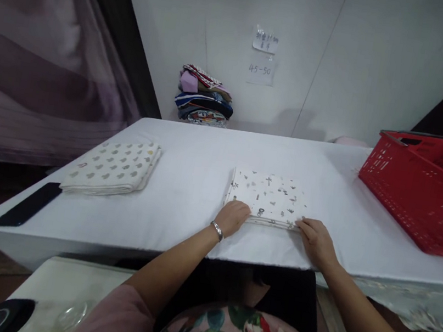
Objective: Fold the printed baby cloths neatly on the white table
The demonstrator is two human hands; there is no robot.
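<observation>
A folded white cloth (269,195) with small grey prints lies flat in front of me on the white-covered table. My left hand (234,216), with a silver bracelet at the wrist, grips its near left corner with fingers closed. At the near right corner, my right hand (316,240) pinches the edge between thumb and fingers. Over to the left rests another folded cloth (115,167), cream with a grey leaf-like pattern, apart from both hands.
A red plastic basket (421,190) stands at the table's right end. A dark phone-like slab (28,205) lies by the left front edge. Behind the table's far edge is a pile of folded fabrics (204,97). Paper notes (263,56) hang on the wall.
</observation>
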